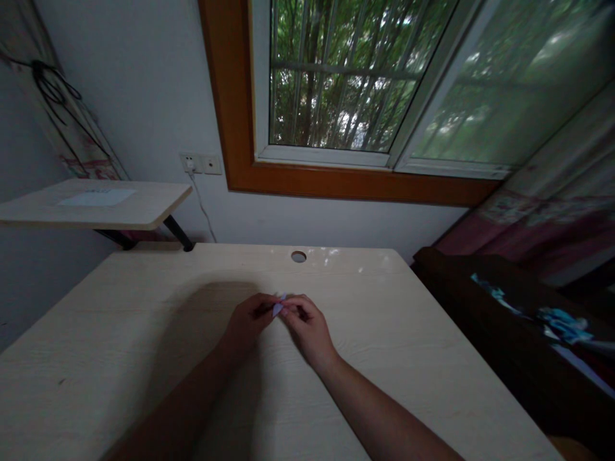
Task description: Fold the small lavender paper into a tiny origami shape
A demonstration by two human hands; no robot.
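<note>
You have a small pale lilac piece (277,310) pinched at your fingertips, above the middle of the desk (408,371); whether it touches the surface, you cannot tell from here. Your left hand (245,323) grips it from the left, thumb and forefinger closed on it, and your right hand (308,325) grips it from the right in the same manner, so the fingertips of both hands nearly meet around it. Pale bits show above and below your fingers (it looks thin, like folded paper, though most of it is covered).

A soft shadow lies on the wood around your left forearm. Beyond your hands, close to the far edge, a round hole (298,257) is cut in the desktop. At the far left corner, a raised shelf (158,203) stands on dark supports, with a white sheet (98,197) lying on it. Behind that, on the wall, you have two socket plates (211,165) side by side, with a white cord (204,208) hanging from the left one.

Ahead is a window with an orange-brown frame (307,182), bars and green foliage outside. To your right, blue-and-white items (564,325) lie on a dark surface beside a curtain (480,230).
</note>
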